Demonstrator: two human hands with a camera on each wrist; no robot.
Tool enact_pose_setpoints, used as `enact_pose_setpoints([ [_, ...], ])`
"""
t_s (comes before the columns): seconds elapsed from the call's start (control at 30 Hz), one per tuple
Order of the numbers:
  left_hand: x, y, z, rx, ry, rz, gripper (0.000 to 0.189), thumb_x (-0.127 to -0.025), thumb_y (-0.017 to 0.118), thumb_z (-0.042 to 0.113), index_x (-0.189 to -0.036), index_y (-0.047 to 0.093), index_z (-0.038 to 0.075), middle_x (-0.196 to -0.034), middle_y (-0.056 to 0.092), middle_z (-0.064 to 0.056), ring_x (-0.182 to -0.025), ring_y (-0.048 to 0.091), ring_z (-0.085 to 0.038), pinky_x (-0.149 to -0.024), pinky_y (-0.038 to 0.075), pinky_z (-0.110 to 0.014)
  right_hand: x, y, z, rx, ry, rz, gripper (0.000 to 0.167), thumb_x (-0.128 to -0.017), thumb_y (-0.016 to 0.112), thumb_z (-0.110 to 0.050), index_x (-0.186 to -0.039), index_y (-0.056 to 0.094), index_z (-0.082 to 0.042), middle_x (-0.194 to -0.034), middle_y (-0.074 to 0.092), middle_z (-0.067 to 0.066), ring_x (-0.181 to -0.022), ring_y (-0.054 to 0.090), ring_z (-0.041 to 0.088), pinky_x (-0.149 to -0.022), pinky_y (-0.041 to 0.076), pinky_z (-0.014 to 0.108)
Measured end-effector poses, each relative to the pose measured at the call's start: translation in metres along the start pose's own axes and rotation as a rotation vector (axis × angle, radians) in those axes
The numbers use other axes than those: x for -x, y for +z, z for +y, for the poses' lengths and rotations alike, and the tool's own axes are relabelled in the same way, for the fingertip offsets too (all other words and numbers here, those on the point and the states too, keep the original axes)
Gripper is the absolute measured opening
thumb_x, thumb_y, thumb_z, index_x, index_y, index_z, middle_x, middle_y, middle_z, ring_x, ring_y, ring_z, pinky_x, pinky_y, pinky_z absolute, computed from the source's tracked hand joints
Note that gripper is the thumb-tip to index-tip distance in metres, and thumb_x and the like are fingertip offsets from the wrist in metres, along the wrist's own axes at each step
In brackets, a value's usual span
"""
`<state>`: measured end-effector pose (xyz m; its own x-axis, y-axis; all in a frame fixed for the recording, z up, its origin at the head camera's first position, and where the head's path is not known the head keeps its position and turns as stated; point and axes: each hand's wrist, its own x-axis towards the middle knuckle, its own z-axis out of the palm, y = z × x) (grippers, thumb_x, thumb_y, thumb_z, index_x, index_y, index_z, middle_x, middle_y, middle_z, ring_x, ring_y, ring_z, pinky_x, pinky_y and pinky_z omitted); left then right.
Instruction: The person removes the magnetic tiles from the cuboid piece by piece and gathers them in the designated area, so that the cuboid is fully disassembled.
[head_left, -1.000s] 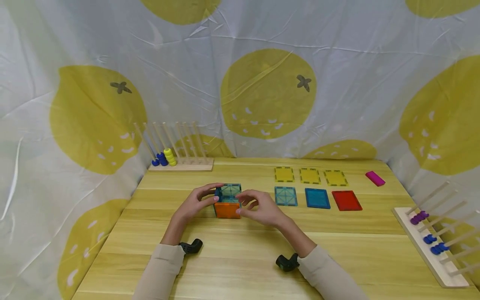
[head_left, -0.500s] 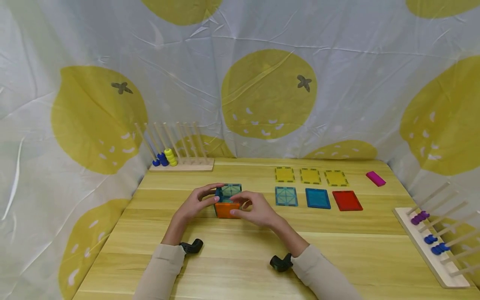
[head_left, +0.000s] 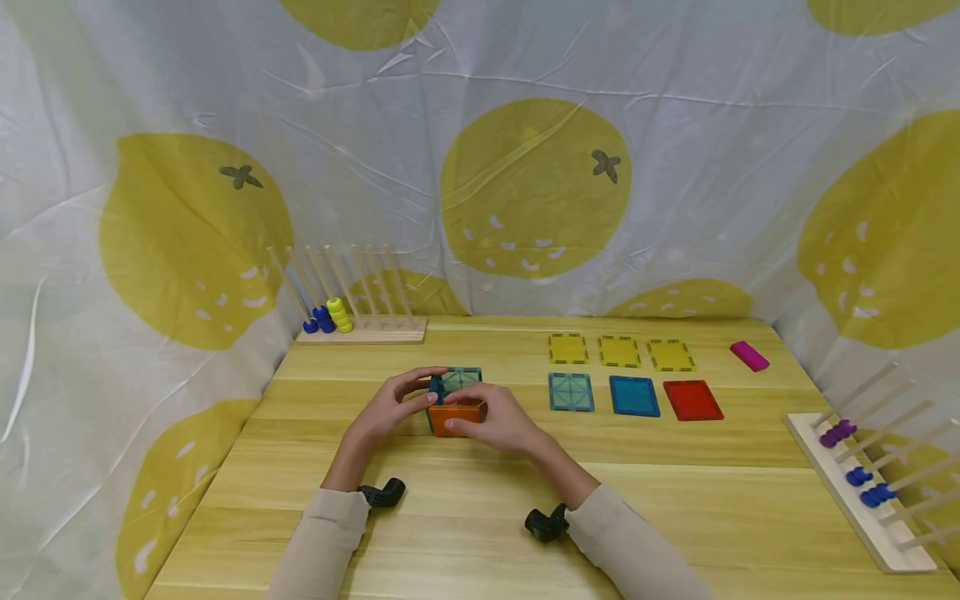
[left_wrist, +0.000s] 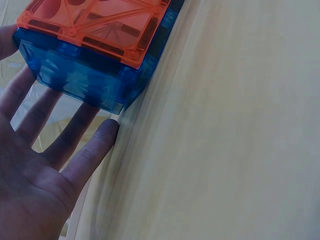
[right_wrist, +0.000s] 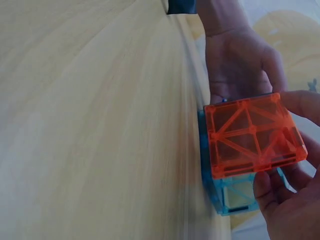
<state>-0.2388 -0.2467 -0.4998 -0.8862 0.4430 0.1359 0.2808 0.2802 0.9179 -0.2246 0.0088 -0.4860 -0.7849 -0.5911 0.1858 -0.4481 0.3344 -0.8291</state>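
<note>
A small box of see-through magnetic tiles (head_left: 454,419) stands on the table between both hands, an orange tile (right_wrist: 252,135) at its front, a dark blue one (left_wrist: 75,75) on the left and pale teal ones (right_wrist: 240,196) behind. My left hand (head_left: 392,407) holds the box's left side, its thumb at the front top corner and its fingers along the blue wall. With the thumb on the orange front and the fingers over the top edge, my right hand (head_left: 498,419) pinches the orange tile. The box's inside is partly hidden by the right fingers.
Right of the box lie a teal tile (head_left: 571,392), a blue tile (head_left: 634,396) and a red tile (head_left: 693,400); yellow tiles (head_left: 567,349) and a magenta block (head_left: 750,356) lie farther back. Wooden peg stands with beads (head_left: 363,333) (head_left: 855,492) are at back left and right.
My right hand has moved left along the orange tile, from its right edge to its middle. The left hand and the box have stayed in place.
</note>
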Motion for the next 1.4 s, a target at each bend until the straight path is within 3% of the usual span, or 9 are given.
enact_pose_setpoints([
  [0.2, 0.000, 0.002, 0.001, 0.011, -0.007, -0.002, 0.045, -0.106, 0.059, 0.019, -0.150, 0.054, 0.018, -0.157, 0.049, -0.010, -0.146, 0.042, -0.045, -0.114, 0.038, -0.067, -0.001, 0.001, -0.002, 0.018, -0.056, 0.018, 0.024, -0.098, 0.072, -0.026, -0.120, 0.077, -0.017, -0.117, 0.074, -0.001, -0.108, 0.066, 0.017, -0.090, 0.057, 0.031],
  [0.47, -0.001, 0.004, 0.004, -0.002, -0.011, -0.007, 0.045, -0.105, 0.062, 0.020, -0.149, 0.055, 0.018, -0.157, 0.050, -0.010, -0.146, 0.042, -0.045, -0.114, 0.038, -0.067, 0.005, -0.004, -0.001, 0.072, -0.053, 0.037, 0.018, -0.099, 0.071, -0.023, -0.115, 0.078, -0.022, -0.109, 0.073, -0.007, -0.099, 0.064, 0.010, -0.086, 0.055, 0.028],
  [0.7, -0.002, 0.005, 0.006, -0.011, -0.019, -0.006, 0.044, -0.104, 0.062, 0.021, -0.148, 0.056, 0.017, -0.157, 0.050, -0.011, -0.146, 0.043, -0.045, -0.114, 0.039, -0.066, 0.016, -0.015, -0.001, 0.059, -0.042, 0.080, 0.017, -0.099, 0.072, -0.023, -0.115, 0.077, -0.019, -0.111, 0.073, -0.005, -0.099, 0.067, 0.012, -0.087, 0.057, 0.029],
  [0.87, -0.002, 0.004, 0.004, 0.000, 0.015, -0.019, 0.048, -0.103, 0.064, 0.016, -0.150, 0.054, 0.015, -0.159, 0.047, -0.010, -0.143, 0.045, -0.045, -0.112, 0.042, -0.064, 0.024, -0.028, 0.003, 0.023, 0.009, 0.118, 0.014, -0.098, 0.073, -0.022, -0.111, 0.073, -0.016, -0.105, 0.073, -0.001, -0.086, 0.067, 0.011, -0.077, 0.058, 0.026],
  [1.03, -0.002, 0.002, -0.001, 0.070, 0.087, -0.075, 0.068, -0.091, 0.077, 0.003, -0.153, 0.048, 0.009, -0.157, 0.036, -0.014, -0.145, 0.038, -0.047, -0.113, 0.041, -0.063, 0.034, -0.040, 0.011, -0.005, 0.041, 0.147, 0.011, -0.096, 0.074, -0.019, -0.106, 0.070, -0.015, -0.096, 0.071, 0.002, -0.082, 0.064, 0.014, -0.073, 0.056, 0.026],
  [1.2, -0.003, 0.002, -0.004, 0.095, 0.104, -0.076, 0.076, -0.085, 0.083, 0.000, -0.152, 0.048, 0.007, -0.149, 0.037, -0.017, -0.144, 0.038, -0.044, -0.114, 0.042, -0.060, 0.045, -0.051, 0.017, -0.042, 0.058, 0.152, 0.025, -0.097, 0.073, -0.017, -0.121, 0.067, -0.013, -0.100, 0.066, 0.005, -0.081, 0.063, 0.018, -0.074, 0.055, 0.026],
  [1.3, -0.002, 0.003, -0.005, 0.100, 0.077, -0.041, 0.077, -0.084, 0.084, 0.001, -0.151, 0.049, 0.012, -0.151, 0.040, -0.014, -0.143, 0.042, -0.041, -0.112, 0.044, -0.058, 0.052, -0.057, 0.018, -0.042, 0.074, 0.146, 0.037, -0.098, 0.071, -0.016, -0.135, 0.063, -0.016, -0.103, 0.064, 0.005, -0.079, 0.064, 0.017, -0.074, 0.057, 0.026],
  [1.4, -0.001, 0.004, -0.004, 0.089, 0.049, -0.006, 0.080, -0.082, 0.086, 0.002, -0.151, 0.048, 0.014, -0.152, 0.043, -0.011, -0.142, 0.045, -0.039, -0.111, 0.047, -0.056, 0.061, -0.064, 0.020, -0.038, 0.088, 0.156, 0.039, -0.098, 0.072, -0.016, -0.136, 0.064, -0.020, -0.102, 0.064, 0.005, -0.075, 0.065, 0.017, -0.071, 0.058, 0.026],
])
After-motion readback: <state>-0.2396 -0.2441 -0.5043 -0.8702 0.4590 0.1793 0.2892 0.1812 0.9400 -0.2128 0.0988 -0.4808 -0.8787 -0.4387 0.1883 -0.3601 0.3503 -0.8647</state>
